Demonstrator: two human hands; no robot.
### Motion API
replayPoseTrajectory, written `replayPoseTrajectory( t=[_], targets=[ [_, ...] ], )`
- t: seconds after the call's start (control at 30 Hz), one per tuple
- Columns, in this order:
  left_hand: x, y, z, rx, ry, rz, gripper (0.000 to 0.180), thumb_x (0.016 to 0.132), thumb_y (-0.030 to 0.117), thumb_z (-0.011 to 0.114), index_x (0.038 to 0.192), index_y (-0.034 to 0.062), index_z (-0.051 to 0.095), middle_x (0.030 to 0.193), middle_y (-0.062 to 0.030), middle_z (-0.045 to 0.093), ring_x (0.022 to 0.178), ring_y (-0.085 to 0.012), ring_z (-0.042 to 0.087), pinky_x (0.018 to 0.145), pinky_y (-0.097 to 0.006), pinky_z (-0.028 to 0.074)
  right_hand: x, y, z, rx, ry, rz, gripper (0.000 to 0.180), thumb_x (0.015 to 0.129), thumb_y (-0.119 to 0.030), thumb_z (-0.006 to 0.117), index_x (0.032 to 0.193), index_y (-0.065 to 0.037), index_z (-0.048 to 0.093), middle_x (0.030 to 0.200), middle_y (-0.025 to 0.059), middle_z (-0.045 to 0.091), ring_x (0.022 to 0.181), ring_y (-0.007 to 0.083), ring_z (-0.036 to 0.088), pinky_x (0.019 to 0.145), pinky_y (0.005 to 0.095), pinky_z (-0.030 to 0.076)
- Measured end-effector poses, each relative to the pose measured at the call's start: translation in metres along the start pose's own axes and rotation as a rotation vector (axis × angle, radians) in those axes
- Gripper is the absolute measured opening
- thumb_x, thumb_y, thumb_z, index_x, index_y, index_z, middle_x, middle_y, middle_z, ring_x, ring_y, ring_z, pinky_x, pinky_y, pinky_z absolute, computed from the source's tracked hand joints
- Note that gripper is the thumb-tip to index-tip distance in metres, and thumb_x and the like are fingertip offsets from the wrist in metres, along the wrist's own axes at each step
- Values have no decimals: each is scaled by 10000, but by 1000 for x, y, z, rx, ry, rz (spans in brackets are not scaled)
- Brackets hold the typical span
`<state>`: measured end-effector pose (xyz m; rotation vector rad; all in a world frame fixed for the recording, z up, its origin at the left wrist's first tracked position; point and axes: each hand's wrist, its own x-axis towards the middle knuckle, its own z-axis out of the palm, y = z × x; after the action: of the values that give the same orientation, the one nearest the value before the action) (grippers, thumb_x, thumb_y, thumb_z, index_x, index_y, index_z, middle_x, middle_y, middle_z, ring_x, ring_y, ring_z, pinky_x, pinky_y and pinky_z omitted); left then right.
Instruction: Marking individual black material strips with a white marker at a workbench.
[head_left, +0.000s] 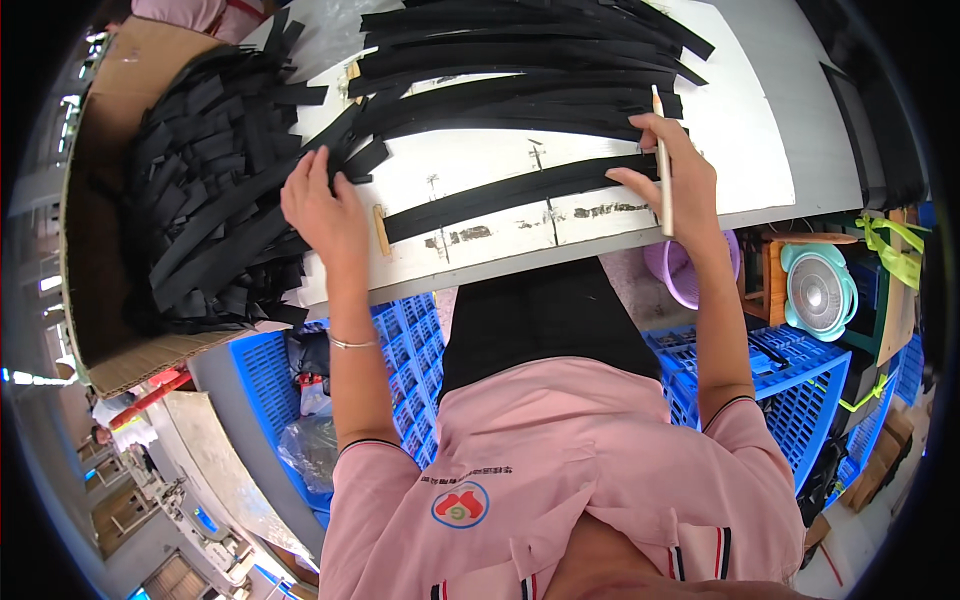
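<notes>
A long black strip [500, 192] lies flat near the front edge of the white worktable [740, 120]. My left hand [325, 205] presses fingers-spread on the strip's left end, beside a small wooden stop [381, 230]. My right hand [675, 165] rests on the strip's right end and holds a pale pencil [662, 165] upright between its fingers. Behind the strip, several more black strips [520, 70] lie stacked across the table.
A cardboard box [100, 300] full of black strips [210, 190] stands at my left. Blue plastic crates [400, 340] sit under the table. To the right are a lilac basket [680, 275], a small mint fan [818, 290] and a wooden stool.
</notes>
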<state>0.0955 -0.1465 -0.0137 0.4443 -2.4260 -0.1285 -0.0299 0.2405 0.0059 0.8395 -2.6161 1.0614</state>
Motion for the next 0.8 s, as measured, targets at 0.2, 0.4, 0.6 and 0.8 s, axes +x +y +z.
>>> replayPoseTrajectory(
  t=[0.2, 0.4, 0.6, 0.8],
  targets=[
    [16, -21, -3, -11, -163, -83, 275, 930, 183, 706, 1173, 57, 735, 1151, -97, 729, 1108, -299, 643, 1054, -451, 402, 38, 10, 18, -147, 31, -20, 661, 809, -346, 872, 1355, -132, 566, 1024, 60, 599, 773, 212, 626, 680, 321, 533],
    [28, -17, -7, -106, -160, -172, 214, 902, 181, 753, 1096, 92, 769, 1014, -73, 737, 969, -276, 665, 923, -427, 465, 52, 21, 31, -227, 151, -8, 703, 793, -465, 851, 1347, -135, 569, 1043, 63, 639, 774, 217, 676, 643, 322, 557],
    [25, 3, -25, -76, 131, -137, 131, 872, 124, 783, 1003, 122, 797, 946, -31, 733, 905, -242, 656, 811, -380, 495, 49, 26, 30, -195, 188, -50, 715, 788, -468, 857, 1350, -133, 568, 1057, 68, 635, 735, 205, 660, 630, 317, 548],
    [-20, 87, -27, -218, 169, 171, 181, 840, 50, 782, 999, 134, 801, 919, -21, 695, 912, -239, 628, 931, -411, 459, 49, 33, 28, -138, 203, -25, 658, 817, -397, 863, 1355, -154, 574, 1037, 61, 639, 712, 196, 628, 646, 313, 535]
  ],
)
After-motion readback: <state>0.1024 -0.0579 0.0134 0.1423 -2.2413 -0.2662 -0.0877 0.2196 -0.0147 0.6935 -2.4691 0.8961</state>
